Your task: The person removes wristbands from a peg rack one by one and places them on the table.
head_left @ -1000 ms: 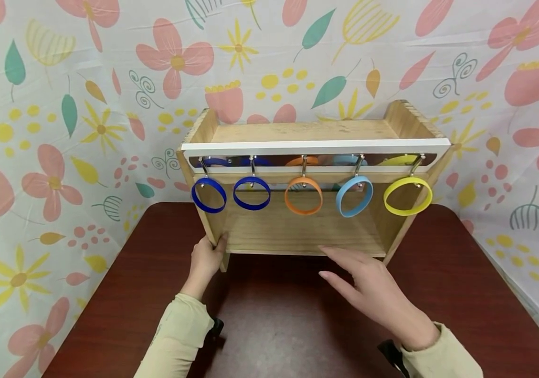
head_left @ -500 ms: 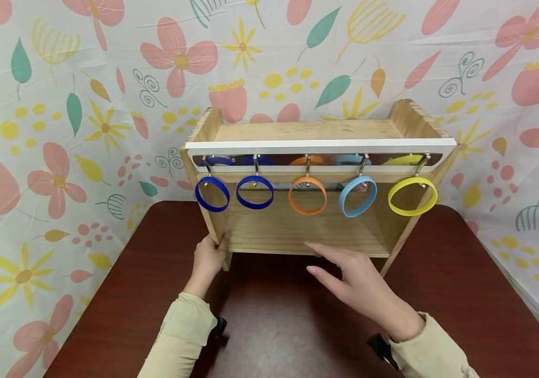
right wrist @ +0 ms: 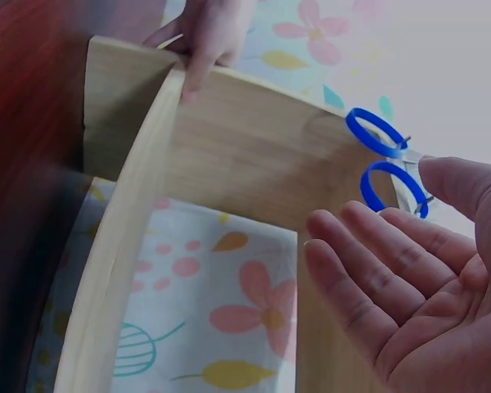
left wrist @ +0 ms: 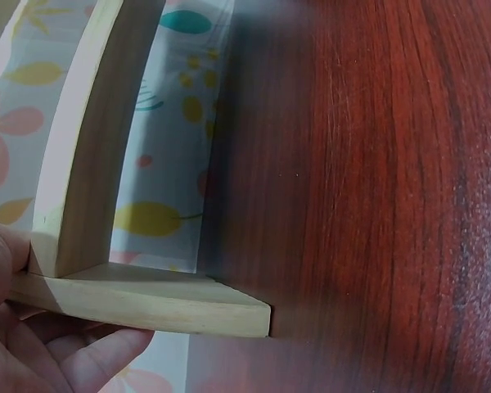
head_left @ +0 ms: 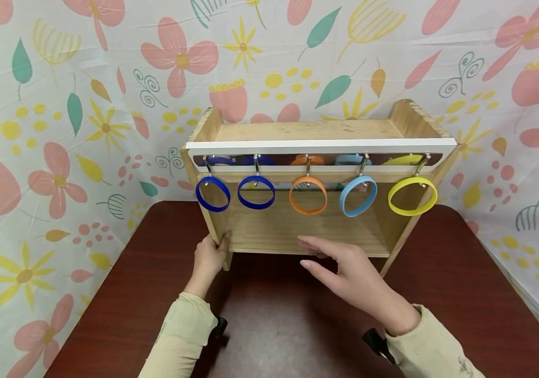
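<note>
A wooden shelf rack (head_left: pixel 307 226) stands on the dark red table. Along its white front rail (head_left: pixel 321 144), hooks carry several silicone wristbands: two dark blue, the leftmost wristband (head_left: pixel 198 200) and its neighbour (head_left: pixel 239 197), an orange wristband (head_left: pixel 292 202), a light blue wristband (head_left: pixel 343 203) and a yellow wristband (head_left: pixel 403 212). My left hand (head_left: pixel 208 261) grips the rack's lower left side panel (left wrist: pixel 147 307), thumb inside and fingers outside. In front of the lower shelf board, my right hand (head_left: pixel 356 275) hovers with fingers extended and nothing held; its palm (right wrist: pixel 425 311) faces up in the right wrist view.
The dark red tabletop (head_left: pixel 269 325) extends in front of the rack and to both sides. Behind hangs a white cloth (head_left: pixel 108 79) printed with flowers and leaves. A black wrist strap (head_left: pixel 378 344) shows at the right sleeve.
My right hand has moved left and slightly up before the lower shelf. My left hand keeps its grip on the side panel, and the wristbands still hang on their hooks.
</note>
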Tool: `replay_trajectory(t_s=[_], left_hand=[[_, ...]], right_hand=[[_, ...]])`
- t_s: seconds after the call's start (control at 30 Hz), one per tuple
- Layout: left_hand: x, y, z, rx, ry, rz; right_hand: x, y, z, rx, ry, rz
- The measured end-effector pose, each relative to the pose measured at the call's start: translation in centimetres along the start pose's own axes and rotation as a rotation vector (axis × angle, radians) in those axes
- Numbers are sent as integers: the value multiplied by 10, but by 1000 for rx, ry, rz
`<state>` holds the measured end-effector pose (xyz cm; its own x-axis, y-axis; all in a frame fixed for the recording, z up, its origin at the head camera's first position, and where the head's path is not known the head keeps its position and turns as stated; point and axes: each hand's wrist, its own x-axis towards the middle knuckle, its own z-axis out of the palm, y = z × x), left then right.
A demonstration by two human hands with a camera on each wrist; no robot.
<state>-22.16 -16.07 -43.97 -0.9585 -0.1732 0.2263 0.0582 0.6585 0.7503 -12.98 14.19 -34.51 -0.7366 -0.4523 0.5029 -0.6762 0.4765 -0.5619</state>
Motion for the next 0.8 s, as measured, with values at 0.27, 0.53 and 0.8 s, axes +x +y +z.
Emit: replay_trajectory(t_s=[0.27,0.53,0.8], left_hand=[[-1,0,1,-4,4,-2],[-1,0,1,-2,10,4],[0,0,1,-5,10,5]], right_hand=[[10,-6,2,43,-16,-14],[24,-14,4,93,-43,-21],[39,-21,11,134,-56,-35]])
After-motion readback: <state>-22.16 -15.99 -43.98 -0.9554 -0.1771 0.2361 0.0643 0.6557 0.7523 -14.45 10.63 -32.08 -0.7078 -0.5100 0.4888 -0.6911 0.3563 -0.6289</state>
